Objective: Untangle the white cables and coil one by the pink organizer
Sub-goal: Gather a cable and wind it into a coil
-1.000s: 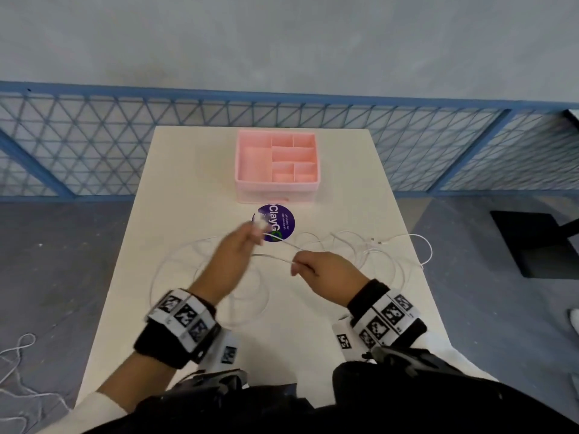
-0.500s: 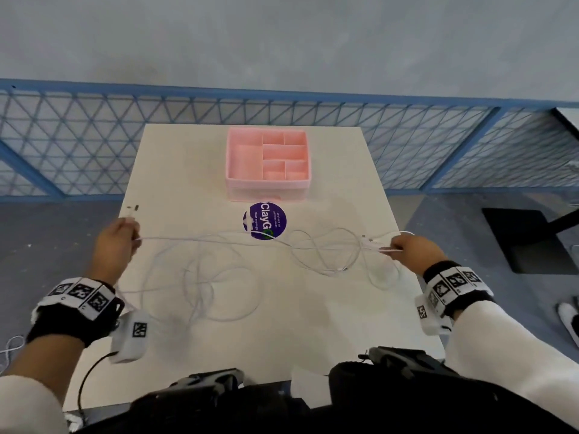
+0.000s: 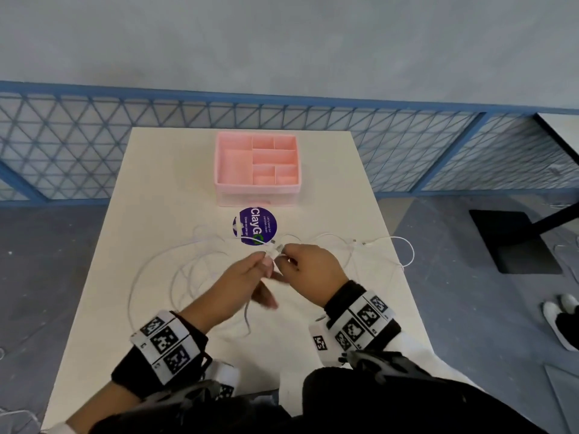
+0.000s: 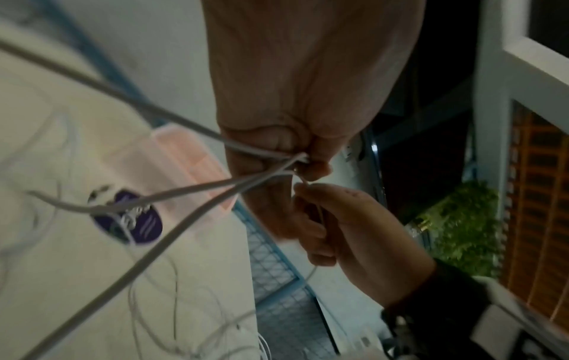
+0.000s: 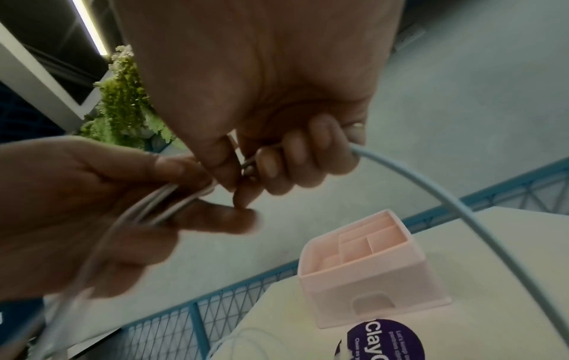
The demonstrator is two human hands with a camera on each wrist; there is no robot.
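The pink organizer [image 3: 257, 164] stands at the far middle of the table. White cables [image 3: 150, 277] lie in loose loops in front of it, left and right of my hands. Both hands meet above the table centre. My left hand [image 3: 266, 263] pinches several gathered strands of white cable [image 4: 215, 185] between thumb and fingers. My right hand [image 3: 285, 256] touches it fingertip to fingertip, fingers curled round a strand of cable [image 5: 415, 185] that arcs away towards the table. A connector end [image 3: 275, 250] sticks up between the two hands.
A round purple sticker [image 3: 255, 225] lies on the cream table [image 3: 329, 189] just before the organizer. More cable ends [image 3: 360, 242] trail to the right edge. A blue mesh fence [image 3: 78, 145] runs behind the table. A black floor plate [image 3: 513, 242] sits at the right.
Half a second ago my hands were spread wide with a cable stretched between them. Now both have come together at the table centre, and the strand hangs gathered in the left hand.
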